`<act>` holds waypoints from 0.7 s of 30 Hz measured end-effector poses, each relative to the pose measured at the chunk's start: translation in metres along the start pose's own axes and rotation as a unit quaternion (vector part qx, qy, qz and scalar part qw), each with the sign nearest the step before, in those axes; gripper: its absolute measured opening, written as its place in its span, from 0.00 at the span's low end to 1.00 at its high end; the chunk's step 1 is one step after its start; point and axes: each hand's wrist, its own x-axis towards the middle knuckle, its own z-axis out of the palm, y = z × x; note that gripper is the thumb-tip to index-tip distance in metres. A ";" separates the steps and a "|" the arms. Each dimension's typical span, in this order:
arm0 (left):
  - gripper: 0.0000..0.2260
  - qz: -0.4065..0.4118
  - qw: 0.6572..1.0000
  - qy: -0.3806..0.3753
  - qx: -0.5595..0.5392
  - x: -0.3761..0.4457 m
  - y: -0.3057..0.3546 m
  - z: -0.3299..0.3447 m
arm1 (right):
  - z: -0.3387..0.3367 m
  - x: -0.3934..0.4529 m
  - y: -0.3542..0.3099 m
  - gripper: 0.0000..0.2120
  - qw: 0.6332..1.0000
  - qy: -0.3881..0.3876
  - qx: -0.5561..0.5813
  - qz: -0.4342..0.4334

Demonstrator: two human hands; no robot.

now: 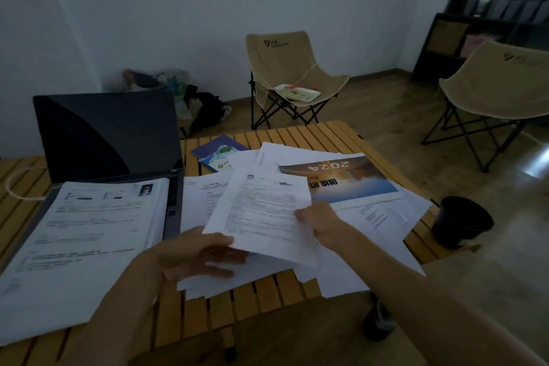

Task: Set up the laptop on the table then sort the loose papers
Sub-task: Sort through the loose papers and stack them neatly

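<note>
Over the slatted table [312, 131], both hands' grips pinch a printed sheet [261, 211].

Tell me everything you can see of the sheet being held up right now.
The held sheet is one white printed page, small photo near its top, text too blurred to read. It looks like thin paper, tilted and lifted above the loose papers. The left hand pinches its lower left corner; the right hand grips its right edge.
</note>
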 end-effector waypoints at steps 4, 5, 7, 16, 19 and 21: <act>0.18 0.045 0.990 0.116 -0.059 0.005 0.003 -0.019 | -0.006 0.000 0.000 0.12 0.997 -0.078 -0.006 -0.005; 0.17 0.068 0.983 0.154 -0.073 0.011 0.005 -0.021 | -0.008 -0.001 0.002 0.13 0.994 -0.110 -0.015 -0.003; 0.14 0.104 0.972 0.206 -0.054 0.024 0.005 -0.019 | -0.009 0.004 0.006 0.15 0.988 -0.149 -0.041 -0.007; 0.14 0.129 0.788 0.465 0.382 0.057 -0.018 -0.007 | -0.053 0.032 0.002 0.20 0.904 0.310 -0.282 -0.082; 0.35 0.043 0.771 0.456 0.443 0.065 -0.023 -0.004 | -0.097 0.046 -0.007 0.37 0.863 0.349 -0.366 0.015; 0.47 0.005 0.767 0.455 0.453 0.072 -0.025 -0.008 | -0.130 0.063 -0.012 0.46 0.862 0.318 -0.389 0.059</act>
